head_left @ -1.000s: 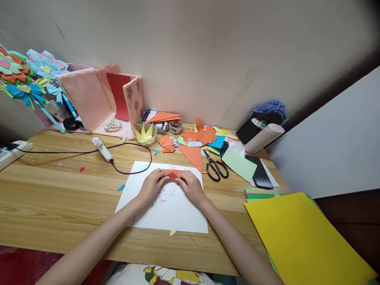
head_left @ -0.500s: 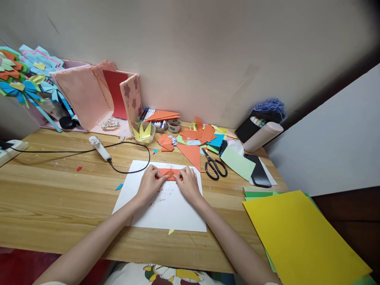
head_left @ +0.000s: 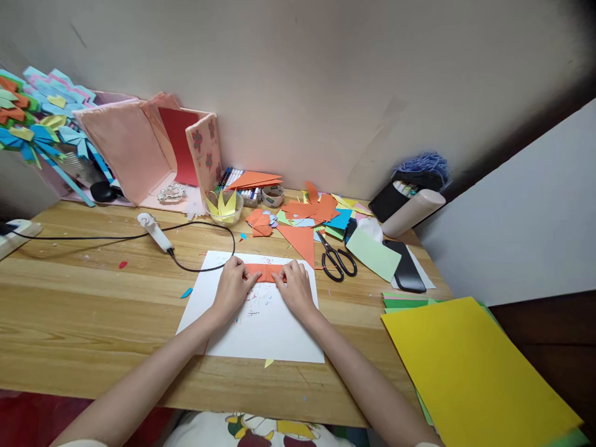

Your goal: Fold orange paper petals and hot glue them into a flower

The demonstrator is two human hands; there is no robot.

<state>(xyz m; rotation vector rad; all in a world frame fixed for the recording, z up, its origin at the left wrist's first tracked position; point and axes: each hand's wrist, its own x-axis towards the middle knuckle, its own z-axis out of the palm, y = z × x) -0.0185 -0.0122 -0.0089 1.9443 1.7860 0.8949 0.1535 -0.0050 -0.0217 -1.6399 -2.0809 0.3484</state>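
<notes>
A small folded strip of orange paper (head_left: 266,273) lies over the far part of a white sheet (head_left: 274,332) on the wooden table. A crease runs down its middle. My left hand (head_left: 234,284) grips the strip's left end, thumb in front. At the other end my right hand (head_left: 294,285) holds it the same way. Both hands' fingers partly cover the ends of the paper. Black-handled scissors (head_left: 336,261) lie just right of the sheet, beside an orange paper triangle (head_left: 299,241).
Orange and coloured scraps (head_left: 314,210) heap up behind the sheet. A clear bowl (head_left: 225,216) holds a yellow paper shape. A black cable (head_left: 205,223) curls onto the sheet's left corner. Yellow paper (head_left: 475,372) tops a stack at the right, near a phone (head_left: 404,267).
The orange strip now looks flatter, its middle showing a plain crease where slanted folds stood before. My left hand has shifted very slightly left; the right has hardly moved.
</notes>
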